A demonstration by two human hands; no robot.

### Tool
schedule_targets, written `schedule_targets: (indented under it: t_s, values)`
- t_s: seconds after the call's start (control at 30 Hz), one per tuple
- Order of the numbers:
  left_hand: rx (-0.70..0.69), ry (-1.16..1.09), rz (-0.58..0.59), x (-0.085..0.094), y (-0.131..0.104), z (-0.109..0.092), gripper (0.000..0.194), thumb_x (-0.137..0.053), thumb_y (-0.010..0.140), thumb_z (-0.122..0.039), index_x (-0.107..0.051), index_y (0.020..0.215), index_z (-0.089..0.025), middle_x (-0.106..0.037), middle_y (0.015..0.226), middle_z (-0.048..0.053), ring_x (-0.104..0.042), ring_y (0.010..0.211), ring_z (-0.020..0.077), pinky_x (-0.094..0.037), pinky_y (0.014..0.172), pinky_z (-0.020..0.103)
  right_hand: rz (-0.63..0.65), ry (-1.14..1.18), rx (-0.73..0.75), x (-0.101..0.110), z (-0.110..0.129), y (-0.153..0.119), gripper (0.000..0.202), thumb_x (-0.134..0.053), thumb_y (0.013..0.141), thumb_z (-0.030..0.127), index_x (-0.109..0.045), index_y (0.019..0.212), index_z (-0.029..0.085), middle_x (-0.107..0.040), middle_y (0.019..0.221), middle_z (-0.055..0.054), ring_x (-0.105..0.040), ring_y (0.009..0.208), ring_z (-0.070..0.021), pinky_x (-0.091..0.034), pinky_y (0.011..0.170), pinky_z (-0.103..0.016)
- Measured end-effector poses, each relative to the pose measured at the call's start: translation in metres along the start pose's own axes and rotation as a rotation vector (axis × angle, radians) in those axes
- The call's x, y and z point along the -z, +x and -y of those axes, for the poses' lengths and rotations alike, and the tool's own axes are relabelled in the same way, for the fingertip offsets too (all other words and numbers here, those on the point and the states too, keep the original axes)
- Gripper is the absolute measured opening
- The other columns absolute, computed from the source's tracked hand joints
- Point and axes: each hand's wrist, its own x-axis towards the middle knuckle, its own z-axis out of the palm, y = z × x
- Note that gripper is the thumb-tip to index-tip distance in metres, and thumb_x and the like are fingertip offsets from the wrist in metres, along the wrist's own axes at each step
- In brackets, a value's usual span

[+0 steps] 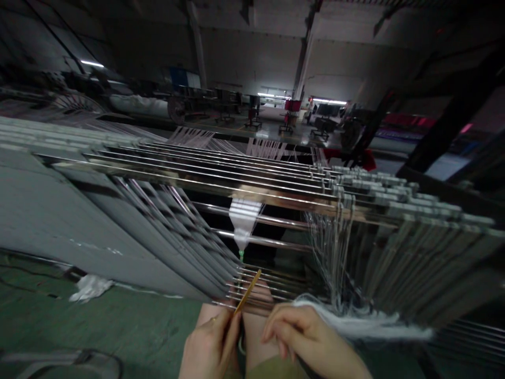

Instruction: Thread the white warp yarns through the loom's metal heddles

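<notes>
My left hand [207, 345] is closed around the lower end of a thin flat yellow stick [249, 291], which slants up to the right across the lower metal rods [284, 281]. To its right is my right hand [302, 331], its fingers curled together; whatever they may hold is hidden and slightly blurred. A loose bundle of white threads [363, 321] lies just beyond that hand. Above the stick's tip hangs a gathered white bunch of yarn [244, 221], tied with something green [241, 255] at its bottom.
Long metal rods [236, 171] span the loom frame. Dense grey heddles [90, 210] crowd the left, and more heddles [426, 263] hang at the right. A white scrap [91, 287] lies on the green floor [145, 326]. A large white roll [138, 105] stands behind.
</notes>
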Motion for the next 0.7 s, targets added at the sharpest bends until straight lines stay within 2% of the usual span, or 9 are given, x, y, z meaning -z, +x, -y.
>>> schedule_targets:
  t_s: [0.1, 0.17, 0.27, 0.37, 0.47, 0.53, 0.6, 0.67, 0.7]
  values:
    - [0.12, 0.252, -0.004, 0.005, 0.004, 0.017, 0.029, -0.039, 0.091, -0.037, -0.063, 0.082, -0.024, -0.068, 0.061, 0.003, -0.066, 0.055, 0.0225, -0.04, 0.047, 0.026, -0.073, -0.047, 0.013, 0.005, -0.004, 0.011, 0.029, -0.043, 0.094, 0.031, -0.066, 0.086, 0.015, -0.059, 0.075, -0.001, -0.052, 0.058, -0.0083, -0.04, 0.054, -0.018]
    - [0.235, 0.287, 0.003, 0.011, 0.005, 0.023, 0.03, -0.04, 0.09, -0.04, -0.062, 0.078, -0.024, -0.068, 0.06, 0.003, -0.066, 0.056, 0.0242, -0.038, 0.048, 0.026, -0.098, -0.095, 0.004, 0.009, -0.006, 0.013, 0.029, -0.042, 0.094, 0.03, -0.065, 0.085, 0.015, -0.058, 0.072, 0.0, -0.052, 0.058, -0.0087, -0.039, 0.055, -0.018]
    - [0.258, -0.005, 0.058, 0.01, 0.008, 0.013, 0.033, -0.039, 0.09, -0.042, -0.064, 0.082, -0.022, -0.07, 0.07, 0.005, -0.067, 0.068, 0.0239, -0.042, 0.057, 0.027, -0.171, -0.19, -0.007, 0.012, -0.008, 0.015, 0.031, -0.04, 0.094, 0.029, -0.065, 0.083, 0.015, -0.055, 0.065, 0.001, -0.052, 0.058, -0.0106, -0.04, 0.056, -0.02]
    - [0.205, -0.43, 0.169, -0.01, 0.012, -0.018, 0.038, -0.039, 0.091, -0.045, -0.065, 0.084, -0.017, -0.069, 0.077, 0.007, -0.063, 0.074, 0.0212, -0.043, 0.066, 0.026, -0.296, -0.264, -0.011, 0.018, -0.014, 0.017, 0.031, -0.038, 0.094, 0.028, -0.064, 0.082, 0.016, -0.054, 0.063, 0.001, -0.052, 0.058, -0.0123, -0.041, 0.055, -0.022]
    - [0.241, -0.614, 0.218, -0.03, 0.012, -0.043, 0.045, -0.044, 0.087, -0.051, -0.062, 0.068, -0.015, -0.062, 0.063, 0.004, -0.056, 0.064, 0.0186, -0.042, 0.06, 0.025, -0.481, -0.347, 0.044, 0.03, -0.026, 0.015, 0.029, -0.04, 0.092, 0.028, -0.064, 0.079, 0.017, -0.058, 0.067, -0.001, -0.054, 0.059, -0.0136, -0.043, 0.058, -0.024]
    - [0.22, -0.646, 0.249, -0.03, 0.01, -0.046, 0.045, -0.049, 0.084, -0.052, -0.061, 0.062, -0.015, -0.059, 0.058, 0.003, -0.054, 0.059, 0.017, -0.042, 0.059, 0.025, -0.626, -0.383, 0.069, 0.04, -0.036, 0.009, 0.026, -0.04, 0.091, 0.029, -0.063, 0.086, 0.017, -0.063, 0.077, -0.004, -0.055, 0.059, -0.0137, -0.045, 0.059, -0.025]
    - [0.218, -0.687, 0.209, -0.017, 0.011, -0.04, 0.04, -0.054, 0.082, -0.051, -0.065, 0.066, -0.016, -0.059, 0.057, 0.002, -0.054, 0.059, 0.017, -0.043, 0.06, 0.025, -0.761, -0.381, 0.063, 0.049, -0.045, 0.002, 0.025, -0.04, 0.092, 0.031, -0.059, 0.098, 0.016, -0.065, 0.088, -0.008, -0.056, 0.057, -0.0133, -0.047, 0.059, -0.026]
    - [0.28, -0.858, 0.064, -0.002, 0.018, -0.033, 0.036, -0.056, 0.081, -0.051, -0.068, 0.084, -0.017, -0.066, 0.067, 0.004, -0.06, 0.068, 0.0194, -0.047, 0.066, 0.027, -0.839, -0.364, 0.066, 0.051, -0.051, -0.002, 0.026, -0.039, 0.093, 0.032, -0.055, 0.104, 0.015, -0.066, 0.088, -0.009, -0.058, 0.058, -0.0141, -0.049, 0.058, -0.026]
    - [0.321, -1.003, -0.02, 0.004, 0.023, -0.033, 0.042, -0.054, 0.081, -0.054, -0.067, 0.096, -0.018, -0.069, 0.079, 0.006, -0.063, 0.077, 0.0213, -0.049, 0.073, 0.029, -0.869, -0.357, 0.08, 0.05, -0.051, -0.001, 0.025, -0.04, 0.093, 0.032, -0.056, 0.103, 0.016, -0.067, 0.084, -0.008, -0.06, 0.06, -0.0151, -0.05, 0.058, -0.027]
